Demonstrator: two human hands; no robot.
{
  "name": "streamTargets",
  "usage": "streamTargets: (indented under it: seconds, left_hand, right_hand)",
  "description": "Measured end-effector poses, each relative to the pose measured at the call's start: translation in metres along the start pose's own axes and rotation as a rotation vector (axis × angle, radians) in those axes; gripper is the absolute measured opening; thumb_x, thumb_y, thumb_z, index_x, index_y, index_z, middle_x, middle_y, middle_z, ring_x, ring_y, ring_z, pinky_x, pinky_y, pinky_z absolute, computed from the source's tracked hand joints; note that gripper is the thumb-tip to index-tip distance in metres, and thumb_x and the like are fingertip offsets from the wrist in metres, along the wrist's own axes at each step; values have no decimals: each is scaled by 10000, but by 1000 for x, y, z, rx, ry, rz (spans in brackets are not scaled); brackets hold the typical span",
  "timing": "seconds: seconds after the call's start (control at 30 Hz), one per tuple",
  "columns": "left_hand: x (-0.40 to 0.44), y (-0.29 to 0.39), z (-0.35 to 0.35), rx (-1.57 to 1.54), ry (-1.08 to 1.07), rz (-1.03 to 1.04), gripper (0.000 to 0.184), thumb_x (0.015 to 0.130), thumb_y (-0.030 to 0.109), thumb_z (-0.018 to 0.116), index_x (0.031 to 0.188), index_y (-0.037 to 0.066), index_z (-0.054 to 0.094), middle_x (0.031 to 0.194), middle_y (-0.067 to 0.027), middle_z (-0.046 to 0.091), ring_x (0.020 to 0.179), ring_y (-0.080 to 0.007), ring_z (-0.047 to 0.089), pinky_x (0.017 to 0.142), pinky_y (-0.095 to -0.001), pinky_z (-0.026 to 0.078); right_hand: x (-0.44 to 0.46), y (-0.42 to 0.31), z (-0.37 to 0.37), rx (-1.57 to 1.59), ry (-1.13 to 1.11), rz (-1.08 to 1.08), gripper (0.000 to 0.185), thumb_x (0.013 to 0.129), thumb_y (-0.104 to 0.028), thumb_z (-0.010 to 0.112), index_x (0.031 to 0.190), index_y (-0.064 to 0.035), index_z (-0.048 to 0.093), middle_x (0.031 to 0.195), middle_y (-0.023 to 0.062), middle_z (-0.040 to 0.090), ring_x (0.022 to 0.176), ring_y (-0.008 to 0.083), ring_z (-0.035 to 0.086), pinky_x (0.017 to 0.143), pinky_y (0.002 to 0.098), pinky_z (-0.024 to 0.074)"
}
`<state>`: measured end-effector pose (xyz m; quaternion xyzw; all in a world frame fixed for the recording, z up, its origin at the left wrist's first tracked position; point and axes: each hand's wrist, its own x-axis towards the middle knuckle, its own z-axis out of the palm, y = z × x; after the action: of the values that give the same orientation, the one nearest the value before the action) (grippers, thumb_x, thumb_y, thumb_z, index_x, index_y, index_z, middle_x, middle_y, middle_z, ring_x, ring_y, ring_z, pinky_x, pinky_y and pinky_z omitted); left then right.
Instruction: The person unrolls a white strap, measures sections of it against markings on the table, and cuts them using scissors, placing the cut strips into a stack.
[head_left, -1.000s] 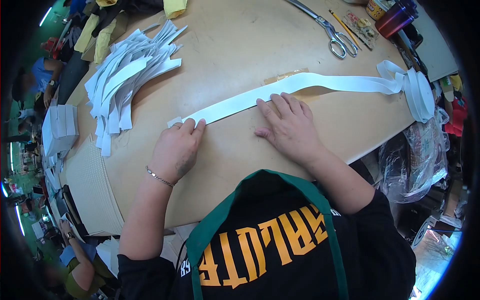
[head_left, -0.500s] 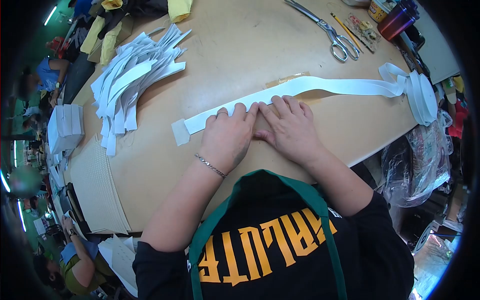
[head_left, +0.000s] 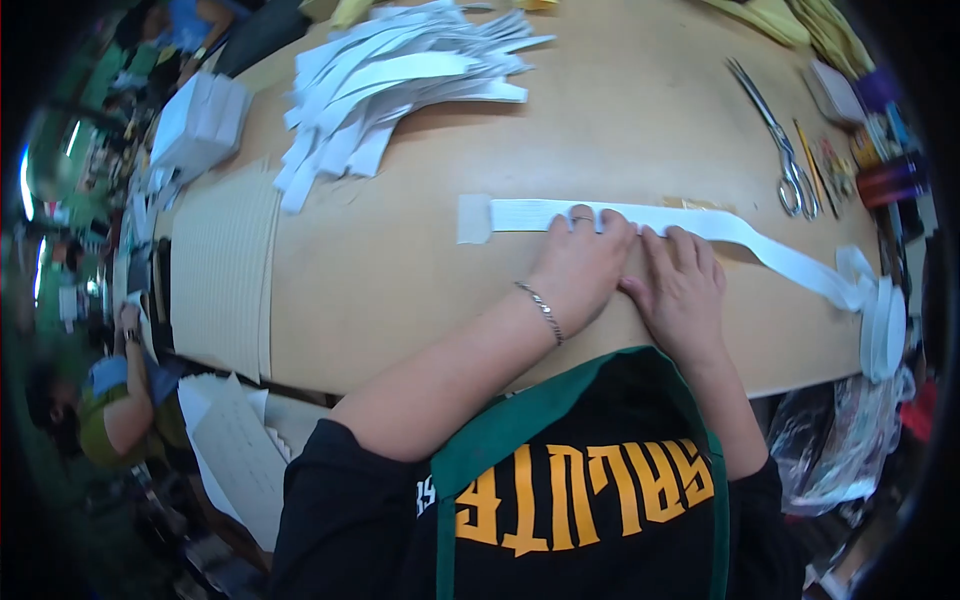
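The left hand (head_left: 580, 270) and right hand (head_left: 685, 290) are unclenched, side by side, fingertips pressing the flat white fabric band (head_left: 530, 214) against the light-brown tabletop (head_left: 400, 260). The band extends left to a pale rectangular patch (head_left: 474, 219) and right to a white coiled roll (head_left: 882, 330). Silver metal scissors (head_left: 780, 135) lie beyond the right hand; loose white strips (head_left: 400, 75) are piled far left.

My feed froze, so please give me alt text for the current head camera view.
Left hand and right hand rest side by side on a long white band across a tan table. The band runs right to a coil; farther off lie loose white strips, left, and scissors, right.
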<state>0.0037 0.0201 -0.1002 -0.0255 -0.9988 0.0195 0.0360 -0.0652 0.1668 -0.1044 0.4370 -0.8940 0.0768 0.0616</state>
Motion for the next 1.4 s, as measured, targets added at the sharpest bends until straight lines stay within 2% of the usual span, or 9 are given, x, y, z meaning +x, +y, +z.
streamTargets:
  seconds: [0.5,0.63,0.7,0.77,1.07,1.2,1.27,1.33,1.4]
  left_hand:
    - [1,-3,7,-86,-44,-10,451,828,193,493,1265,96,437,1088,-114,499,948,-309,540,735,-407,473]
    - [6,-1,-14,-13,-139,27,461,814,113,470,1272,94,425,1051,-102,505,921,-301,535,735,-386,468]
    - [6,1,-17,-3,-170,21,472,804,89,467,1274,91,421,1052,-100,505,920,-303,533,745,-383,466]
    - [9,3,-19,13,-183,34,481,797,86,474,1275,93,421,1058,-98,504,915,-306,535,741,-386,469]
    - [9,-6,-19,-9,-143,86,525,733,63,530,1250,87,446,1118,-128,492,837,-316,549,699,-367,491]
    - [13,-6,-27,-66,-268,71,510,767,51,525,1267,57,426,1172,-136,463,976,-346,536,741,-382,490]
    - [13,-10,-24,-49,-194,100,518,731,50,535,1242,65,449,1149,-128,477,851,-322,545,706,-373,493]
    - [13,-11,-21,-45,-162,110,519,713,47,539,1226,68,463,1132,-123,483,789,-310,549,688,-372,495]
    - [13,-10,-25,-43,-175,112,512,714,42,538,1220,66,466,1121,-120,483,789,-309,548,685,-379,497]
  right_hand:
    - [5,5,-7,80,-21,-40,483,763,-397,620,1143,-104,555,1092,108,507,1035,286,472,854,414,393]
    - [38,92,-3,301,392,105,327,766,-256,637,1053,-107,590,1006,120,540,970,308,507,821,421,422]
    - [54,155,-5,132,457,335,290,740,-220,648,1000,-95,619,968,143,564,953,317,520,831,420,424]
    - [63,195,-3,-22,257,632,300,725,-220,660,978,-60,635,964,156,584,940,318,548,813,413,438]
    - [98,218,-41,7,-400,668,275,804,-246,590,921,1,621,823,175,628,755,245,612,687,343,465]
    - [67,230,-42,882,-102,736,174,828,-215,557,812,-41,564,619,57,547,531,141,514,504,289,405]
    - [33,190,-65,1250,21,658,154,836,-222,561,830,-69,549,674,15,525,571,109,516,534,266,437]
    - [-4,142,-96,1083,-77,666,127,855,-193,530,875,-67,535,660,0,514,537,101,502,506,243,423]
    - [-57,103,-94,1186,-83,603,334,887,-392,513,899,-59,532,599,7,495,531,109,512,477,221,392]
